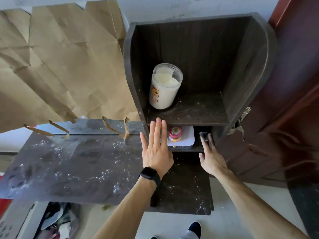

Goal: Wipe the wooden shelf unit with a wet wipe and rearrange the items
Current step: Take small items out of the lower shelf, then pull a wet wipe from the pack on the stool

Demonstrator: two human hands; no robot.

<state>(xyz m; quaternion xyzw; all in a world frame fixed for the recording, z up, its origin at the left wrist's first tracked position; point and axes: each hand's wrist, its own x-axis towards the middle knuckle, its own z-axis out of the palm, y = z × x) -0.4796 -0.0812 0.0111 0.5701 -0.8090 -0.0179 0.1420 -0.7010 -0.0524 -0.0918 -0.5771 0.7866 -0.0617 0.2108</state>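
Both hands reach into the lower bay of the dark wooden shelf unit [248,69]

Its boards are matt, grainy, dusted white; a tall clear plastic jar [164,87] of pale powder stands upright on the upper shelf. Below, the left hand [158,147] lies flat, fingers spread, empty, just beside the small red-lidded jar [175,133]; the right hand [211,159], nearer the small dark object [204,134], touches it, grip unclear

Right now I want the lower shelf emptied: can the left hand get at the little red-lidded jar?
Probably yes. The left hand lies flat at the shelf unit's front edge, right beside the red-lidded jar, and nothing stands between them; the shelf board above may cramp the grasp.
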